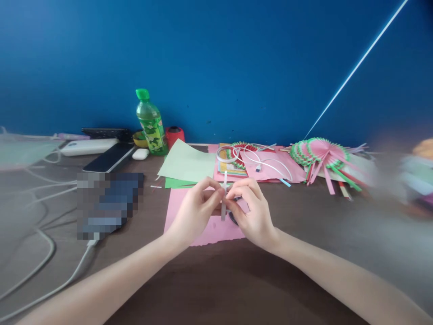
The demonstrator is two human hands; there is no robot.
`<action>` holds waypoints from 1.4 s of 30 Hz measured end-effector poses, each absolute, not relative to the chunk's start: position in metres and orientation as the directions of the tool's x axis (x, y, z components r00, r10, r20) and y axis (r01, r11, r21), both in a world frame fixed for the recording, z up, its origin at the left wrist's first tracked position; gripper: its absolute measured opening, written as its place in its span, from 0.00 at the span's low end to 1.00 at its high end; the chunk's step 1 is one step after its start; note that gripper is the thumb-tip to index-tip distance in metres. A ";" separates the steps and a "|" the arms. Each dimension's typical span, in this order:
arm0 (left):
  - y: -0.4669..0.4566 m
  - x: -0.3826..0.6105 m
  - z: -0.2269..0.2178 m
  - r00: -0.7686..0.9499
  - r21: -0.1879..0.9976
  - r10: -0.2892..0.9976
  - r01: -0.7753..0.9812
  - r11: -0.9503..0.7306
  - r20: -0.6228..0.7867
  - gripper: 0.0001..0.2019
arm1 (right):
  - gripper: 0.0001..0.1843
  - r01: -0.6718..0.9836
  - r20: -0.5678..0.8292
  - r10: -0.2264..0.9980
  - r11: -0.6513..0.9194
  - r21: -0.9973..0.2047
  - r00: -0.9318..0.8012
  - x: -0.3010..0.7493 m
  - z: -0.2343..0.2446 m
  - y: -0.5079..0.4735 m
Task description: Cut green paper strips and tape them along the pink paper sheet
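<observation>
A narrow white strip [223, 214], which looks like paper, stands upright between my hands above a pink sheet [209, 232]. My left hand [196, 210] is closed, with thumb and fingertips pinching the strip near its middle. From the other side my right hand [253, 212] pinches at the same spot, its fingertips meeting those of the left. Partly hidden behind my right hand is a dark curved object [232, 218] on the pink sheet; its kind I cannot make out.
Behind my hands lie a pale green sheet [189, 162], a coiled white cable [267, 158] and pink paper [284, 167]. Folded paper fans [321, 155] sit at right. Leftward are a green bottle [151, 126], a phone [108, 157], a white power bank [89, 146] and loose cables [50, 243].
</observation>
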State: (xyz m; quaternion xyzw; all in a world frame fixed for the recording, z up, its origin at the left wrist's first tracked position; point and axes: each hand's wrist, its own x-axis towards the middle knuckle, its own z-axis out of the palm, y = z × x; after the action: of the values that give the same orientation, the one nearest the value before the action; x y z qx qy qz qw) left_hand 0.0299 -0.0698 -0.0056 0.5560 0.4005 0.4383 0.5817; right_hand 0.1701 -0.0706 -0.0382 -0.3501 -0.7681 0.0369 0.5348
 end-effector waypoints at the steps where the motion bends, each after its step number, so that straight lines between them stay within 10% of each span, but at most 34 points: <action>1: -0.070 0.030 -0.005 0.292 0.998 0.956 -0.069 0.003 0.018 0.08 | 0.05 0.502 0.801 0.567 0.758 -0.416 -0.192 0.170 -0.039 -0.071; 42: -0.074 0.031 -0.014 0.082 0.999 0.997 -0.052 -0.011 0.015 0.11 | 0.03 0.512 0.807 0.527 0.786 -0.345 -0.265 0.160 -0.050 -0.082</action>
State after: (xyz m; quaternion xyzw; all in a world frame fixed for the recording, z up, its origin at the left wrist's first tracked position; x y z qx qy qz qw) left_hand 0.0307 -0.0738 -0.0139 0.5103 0.4626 0.4951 0.5296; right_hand 0.1601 -0.0817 -0.0495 -0.3267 -0.7953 0.0074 0.5107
